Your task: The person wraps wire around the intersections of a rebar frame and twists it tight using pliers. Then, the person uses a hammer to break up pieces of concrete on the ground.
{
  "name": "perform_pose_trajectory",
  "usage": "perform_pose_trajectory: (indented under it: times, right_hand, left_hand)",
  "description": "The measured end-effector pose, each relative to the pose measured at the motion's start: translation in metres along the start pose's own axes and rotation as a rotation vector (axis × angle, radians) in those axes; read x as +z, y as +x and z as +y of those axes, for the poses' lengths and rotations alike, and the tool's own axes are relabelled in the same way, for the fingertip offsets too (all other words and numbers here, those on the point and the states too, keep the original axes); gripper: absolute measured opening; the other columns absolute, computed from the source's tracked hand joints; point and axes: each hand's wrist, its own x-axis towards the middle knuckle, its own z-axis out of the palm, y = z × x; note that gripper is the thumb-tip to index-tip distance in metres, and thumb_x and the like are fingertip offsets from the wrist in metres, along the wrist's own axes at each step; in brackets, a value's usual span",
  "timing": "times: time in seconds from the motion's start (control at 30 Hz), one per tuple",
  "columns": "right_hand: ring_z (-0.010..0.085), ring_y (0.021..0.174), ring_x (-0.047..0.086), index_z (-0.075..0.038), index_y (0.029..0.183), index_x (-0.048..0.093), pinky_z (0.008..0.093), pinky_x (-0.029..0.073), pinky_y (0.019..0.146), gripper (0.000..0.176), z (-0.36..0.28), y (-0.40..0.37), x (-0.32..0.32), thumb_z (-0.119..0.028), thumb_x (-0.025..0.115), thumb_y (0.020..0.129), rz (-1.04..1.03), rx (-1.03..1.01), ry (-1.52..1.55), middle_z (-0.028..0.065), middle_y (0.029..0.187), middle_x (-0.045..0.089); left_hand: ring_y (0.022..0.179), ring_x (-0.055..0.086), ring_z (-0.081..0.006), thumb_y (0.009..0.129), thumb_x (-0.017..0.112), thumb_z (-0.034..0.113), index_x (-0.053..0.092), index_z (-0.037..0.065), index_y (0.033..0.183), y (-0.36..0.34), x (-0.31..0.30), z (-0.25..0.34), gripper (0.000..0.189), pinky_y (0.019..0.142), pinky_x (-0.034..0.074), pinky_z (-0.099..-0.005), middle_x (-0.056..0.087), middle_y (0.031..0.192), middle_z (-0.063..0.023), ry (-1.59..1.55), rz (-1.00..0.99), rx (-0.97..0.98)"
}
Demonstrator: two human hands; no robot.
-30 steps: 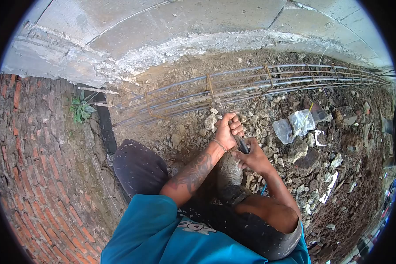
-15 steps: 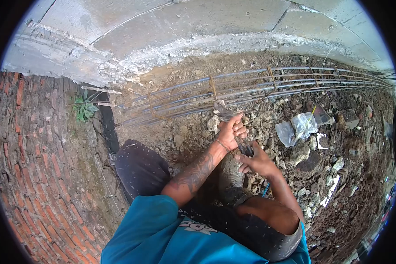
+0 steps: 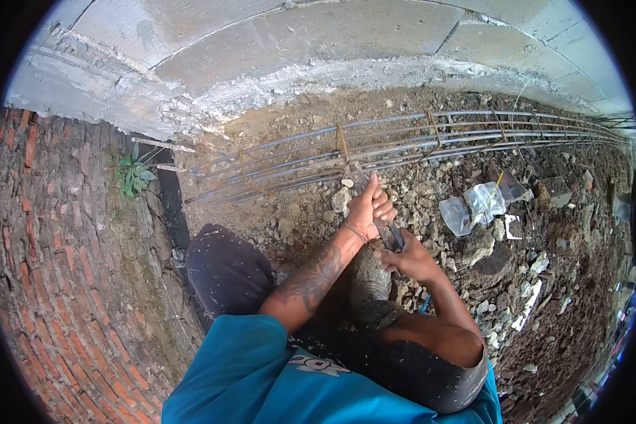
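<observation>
My left hand (image 3: pixel 369 212) is wrapped round the upper part of a long grey metal tool (image 3: pixel 383 227), its thumb laid along the shaft. The tool has long handles and looks like pincers or cutters, though its kind is not certain. Its far end meets the lowest bars of the rebar cage (image 3: pixel 403 148), near one of the brown stirrups; I cannot see what the jaws are on. Lower down, my right hand (image 3: pixel 413 259) grips the handle end, with fingers partly hidden. Both hands are above the rubble, in front of my knees.
A brick wall (image 3: pixel 63 283) rises at left, with a small green plant (image 3: pixel 132 175) beside it. Behind the cage stands a pale block wall (image 3: pixel 318 60). Clear plastic bags (image 3: pixel 484 201) lie on broken stones (image 3: pixel 477 247) to the right.
My left thumb has swung from pointing right to pointing up along the tool. The tool's far end has turned slightly, and my right hand has shifted slightly with the handles.
</observation>
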Motion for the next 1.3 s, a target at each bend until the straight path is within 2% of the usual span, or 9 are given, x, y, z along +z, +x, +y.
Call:
perform_pose_trajectory:
  times: [0.1, 0.23, 0.53, 0.67, 0.77, 0.9, 0.93, 1.1, 1.3]
  right_hand:
    - [0.0270, 0.055, 0.060, 0.001, 0.083, 0.052, 0.0440, 0.048, 0.058, 0.044, -0.027, 0.004, 0.001, -0.038, 0.074, 0.077, -0.152, 0.309, -0.076, 0.0168, 0.062, 0.059]
    - [0.0352, 0.063, 0.065, 0.000, 0.090, 0.048, 0.0459, 0.052, 0.063, 0.035, 0.021, 0.021, 0.006, -0.025, 0.068, 0.078, 0.523, -0.027, -1.155, 0.0206, 0.064, 0.061]
    - [0.0396, 0.065, 0.065, 0.003, 0.096, 0.045, 0.0463, 0.050, 0.056, 0.035, -0.004, 0.003, 0.003, -0.025, 0.062, 0.084, -0.125, 0.243, -0.021, 0.0219, 0.068, 0.063]
    - [0.0398, 0.063, 0.064, 0.002, 0.094, 0.045, 0.0472, 0.051, 0.057, 0.018, 0.024, 0.015, 0.007, -0.014, 0.044, 0.086, 0.423, -0.020, -1.126, 0.0227, 0.069, 0.063]
    - [0.0400, 0.065, 0.064, 0.002, 0.093, 0.045, 0.0485, 0.051, 0.061, 0.024, 0.032, 0.014, 0.020, -0.019, 0.052, 0.086, 0.466, -0.004, -1.104, 0.0233, 0.074, 0.064]
    - [0.0378, 0.059, 0.062, 0.004, 0.102, 0.044, 0.0455, 0.051, 0.060, 0.049, 0.013, -0.011, 0.023, -0.034, 0.067, 0.082, 0.213, -0.144, -0.659, 0.0227, 0.083, 0.063]
    - [0.0397, 0.058, 0.060, 0.005, 0.102, 0.047, 0.0443, 0.051, 0.058, 0.048, 0.017, -0.009, 0.029, -0.035, 0.065, 0.084, 0.081, -0.020, 0.094, 0.0231, 0.077, 0.063]
    - [0.0451, 0.065, 0.060, 0.005, 0.078, 0.054, 0.0452, 0.050, 0.060, 0.041, 0.050, 0.014, 0.023, -0.034, 0.064, 0.084, 0.401, -0.021, -0.673, 0.0268, 0.066, 0.060]
    - [0.0235, 0.067, 0.067, 0.004, 0.091, 0.058, 0.0348, 0.053, 0.064, 0.036, 0.027, 0.016, -0.008, -0.032, 0.055, 0.094, -0.127, 0.008, -0.093, 0.0132, 0.071, 0.065]
  left_hand:
    - [0.044, 0.034, -0.0075, 0.088, 0.058, 0.051, 0.041, 0.018, 0.066, -0.003, 0.004, -0.001, 0.044, 0.047, 0.033, -0.0234, 0.031, 0.052, 0.0073, -0.045, 0.118, -0.003]
    - [0.067, 0.058, -0.0162, 0.084, 0.069, 0.038, 0.063, 0.005, 0.099, 0.005, 0.019, -0.026, 0.037, 0.064, 0.050, -0.0329, 0.058, 0.074, -0.0008, 0.423, 0.461, 0.229]
    - [0.051, 0.048, -0.0090, 0.088, 0.063, 0.037, 0.048, 0.015, 0.067, -0.002, -0.007, -0.009, 0.034, 0.053, 0.041, -0.0260, 0.045, 0.056, 0.0048, -0.356, -0.243, -0.200]
    - [0.064, 0.058, -0.0155, 0.084, 0.069, 0.023, 0.058, 0.006, 0.080, 0.000, 0.005, -0.033, 0.021, 0.058, 0.050, -0.0305, 0.056, 0.068, -0.0025, 0.313, 0.441, 0.270]
    - [0.050, 0.048, -0.0120, 0.084, 0.070, 0.032, 0.051, 0.011, 0.075, 0.011, 0.014, -0.020, 0.030, 0.050, 0.044, -0.0266, 0.049, 0.061, 0.0007, 0.295, 0.644, 0.094]
    - [0.042, 0.036, -0.0041, 0.089, 0.059, 0.048, 0.046, 0.017, 0.069, 0.001, -0.024, 0.001, 0.039, 0.045, 0.034, -0.0219, 0.036, 0.050, 0.0103, -0.101, -0.153, -0.131]
    - [0.042, 0.036, -0.0035, 0.089, 0.060, 0.044, 0.046, 0.017, 0.069, 0.000, -0.024, 0.000, 0.037, 0.045, 0.033, -0.0218, 0.036, 0.050, 0.0106, -0.110, -0.102, -0.123]
    - [0.051, 0.056, -0.0114, 0.088, 0.062, 0.037, 0.055, 0.013, 0.077, -0.008, 0.004, -0.018, 0.027, 0.057, 0.051, -0.0261, 0.056, 0.061, 0.0027, 0.025, 0.360, 0.057]
    - [0.055, 0.058, -0.0147, 0.080, 0.074, 0.020, 0.059, 0.004, 0.087, -0.007, 0.023, -0.015, 0.023, 0.047, 0.051, -0.0293, 0.057, 0.068, -0.0039, 0.372, 0.565, 0.202]
